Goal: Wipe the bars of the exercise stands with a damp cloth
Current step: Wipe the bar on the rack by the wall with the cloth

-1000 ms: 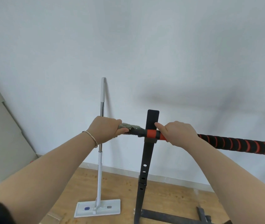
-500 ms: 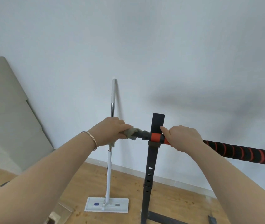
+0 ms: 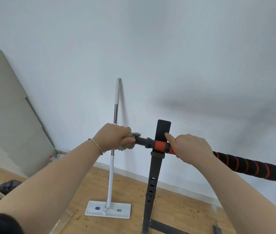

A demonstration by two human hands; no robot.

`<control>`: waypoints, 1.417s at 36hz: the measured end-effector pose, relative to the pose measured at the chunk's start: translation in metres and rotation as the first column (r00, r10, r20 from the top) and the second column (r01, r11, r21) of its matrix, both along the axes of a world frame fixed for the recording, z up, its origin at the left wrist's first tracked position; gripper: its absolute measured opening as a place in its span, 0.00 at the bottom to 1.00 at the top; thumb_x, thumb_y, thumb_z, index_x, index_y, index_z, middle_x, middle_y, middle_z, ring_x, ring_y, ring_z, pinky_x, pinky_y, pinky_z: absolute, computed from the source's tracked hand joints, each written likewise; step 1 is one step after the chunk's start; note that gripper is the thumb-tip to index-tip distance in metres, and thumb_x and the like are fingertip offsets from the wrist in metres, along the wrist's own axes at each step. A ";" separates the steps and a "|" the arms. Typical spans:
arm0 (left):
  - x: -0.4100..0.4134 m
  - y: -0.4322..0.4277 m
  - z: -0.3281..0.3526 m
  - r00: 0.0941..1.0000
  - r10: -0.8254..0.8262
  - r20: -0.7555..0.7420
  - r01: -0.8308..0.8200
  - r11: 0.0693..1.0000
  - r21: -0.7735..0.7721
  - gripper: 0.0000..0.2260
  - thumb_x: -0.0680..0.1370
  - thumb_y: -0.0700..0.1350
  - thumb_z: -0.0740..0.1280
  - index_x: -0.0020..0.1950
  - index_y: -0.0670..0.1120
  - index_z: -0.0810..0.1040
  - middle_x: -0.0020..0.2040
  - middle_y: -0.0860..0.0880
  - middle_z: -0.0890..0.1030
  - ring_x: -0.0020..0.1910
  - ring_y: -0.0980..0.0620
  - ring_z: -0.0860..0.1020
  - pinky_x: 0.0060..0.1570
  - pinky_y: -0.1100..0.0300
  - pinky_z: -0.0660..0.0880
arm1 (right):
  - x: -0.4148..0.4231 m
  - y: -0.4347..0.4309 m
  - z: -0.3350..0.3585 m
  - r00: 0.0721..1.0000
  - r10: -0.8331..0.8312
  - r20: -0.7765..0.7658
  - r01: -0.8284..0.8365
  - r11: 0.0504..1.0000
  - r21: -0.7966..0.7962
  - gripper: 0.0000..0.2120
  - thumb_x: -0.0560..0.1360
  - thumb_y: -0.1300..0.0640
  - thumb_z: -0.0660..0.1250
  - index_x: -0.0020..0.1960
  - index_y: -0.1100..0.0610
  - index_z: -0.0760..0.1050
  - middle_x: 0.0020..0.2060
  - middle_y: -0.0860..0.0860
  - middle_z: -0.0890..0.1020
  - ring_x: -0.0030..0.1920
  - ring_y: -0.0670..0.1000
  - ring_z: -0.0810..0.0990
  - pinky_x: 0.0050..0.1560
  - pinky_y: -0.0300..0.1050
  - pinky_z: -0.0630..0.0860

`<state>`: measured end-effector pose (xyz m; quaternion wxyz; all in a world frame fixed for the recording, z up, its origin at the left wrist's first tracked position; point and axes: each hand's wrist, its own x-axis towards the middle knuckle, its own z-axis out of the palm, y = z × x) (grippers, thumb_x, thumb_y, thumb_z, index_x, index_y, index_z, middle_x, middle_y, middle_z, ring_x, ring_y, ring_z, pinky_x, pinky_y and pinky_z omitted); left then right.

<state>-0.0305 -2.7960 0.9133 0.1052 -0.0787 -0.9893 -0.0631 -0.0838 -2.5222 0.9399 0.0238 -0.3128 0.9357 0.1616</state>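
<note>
A black bar with red spiral stripes (image 3: 251, 168) runs from the right edge to a black upright stand post (image 3: 155, 166). Its left end, past a red collar (image 3: 160, 145), is a dark threaded tip (image 3: 142, 141). My left hand (image 3: 115, 137) grips a grey-green cloth (image 3: 130, 144) wrapped over the tip's end. My right hand (image 3: 191, 149) holds the bar just right of the post, index finger stretched toward the post.
A white flat mop (image 3: 112, 174) leans against the white wall behind my left hand, its head on the wooden floor (image 3: 176, 205). A grey-green panel (image 3: 7, 115) leans at the left. The stand's base bars lie at the bottom right.
My left hand with the cloth has slid left along the bar's tip, baring more of the threaded end. The right hand stays on the bar.
</note>
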 end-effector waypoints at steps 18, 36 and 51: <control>0.008 0.030 0.004 0.735 0.672 0.088 -0.257 0.155 0.954 0.21 0.84 0.54 0.49 0.42 0.48 0.77 0.41 0.52 0.80 0.46 0.49 0.78 0.41 0.58 0.70 | 0.010 0.000 -0.001 0.998 0.009 -0.065 -0.010 1.000 -0.008 0.34 0.80 0.61 0.58 0.79 0.41 0.47 0.37 0.49 0.69 0.40 0.55 0.75 0.37 0.47 0.73; 0.005 0.033 0.017 0.993 -0.098 0.063 0.112 0.948 -0.298 0.14 0.82 0.62 0.46 0.46 0.56 0.62 0.35 0.54 0.74 0.32 0.53 0.73 0.34 0.56 0.71 | 0.012 -0.002 0.000 0.995 -0.011 -0.097 0.014 1.000 0.027 0.32 0.81 0.61 0.57 0.79 0.42 0.49 0.36 0.49 0.66 0.41 0.56 0.73 0.37 0.48 0.71; 0.002 0.061 0.031 0.939 0.344 0.023 -0.247 0.626 0.740 0.14 0.83 0.53 0.55 0.47 0.46 0.75 0.40 0.54 0.81 0.41 0.52 0.78 0.39 0.66 0.70 | 0.026 0.002 -0.008 0.985 -0.083 -0.152 0.051 0.978 -0.203 0.10 0.83 0.49 0.57 0.64 0.42 0.66 0.40 0.48 0.75 0.41 0.54 0.76 0.35 0.44 0.70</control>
